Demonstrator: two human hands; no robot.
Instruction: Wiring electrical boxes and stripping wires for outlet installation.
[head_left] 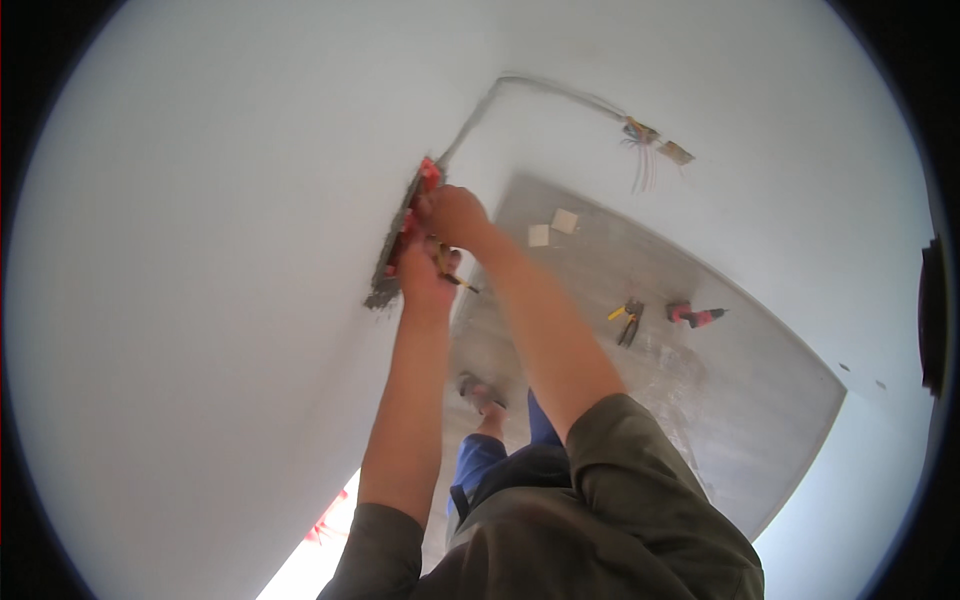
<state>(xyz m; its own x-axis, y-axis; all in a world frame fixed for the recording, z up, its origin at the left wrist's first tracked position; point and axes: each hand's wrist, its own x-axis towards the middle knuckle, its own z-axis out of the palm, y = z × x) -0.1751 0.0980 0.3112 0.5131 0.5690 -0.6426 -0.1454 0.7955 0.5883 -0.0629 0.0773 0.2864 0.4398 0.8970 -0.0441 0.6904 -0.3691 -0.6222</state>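
Both my hands reach to a red wall box [428, 176] set in a grey plastered cutout [392, 262] of the white wall on my left. My right hand [455, 215] presses its fingers against the upper part of the box. Just below it, my left hand [425, 272] grips a tool with a yellow and black handle [452, 277] at the lower part of the box. A grey chased groove [478, 112] runs from the box up the wall to loose wires [640, 150] at a second opening.
On the grey floor [760, 400] lie pliers with yellow and black handles [628, 320], a red tool [694, 316] and two pale square plates [552, 228]. White walls close in on the left and right. A dark object [932, 315] hangs at the right edge.
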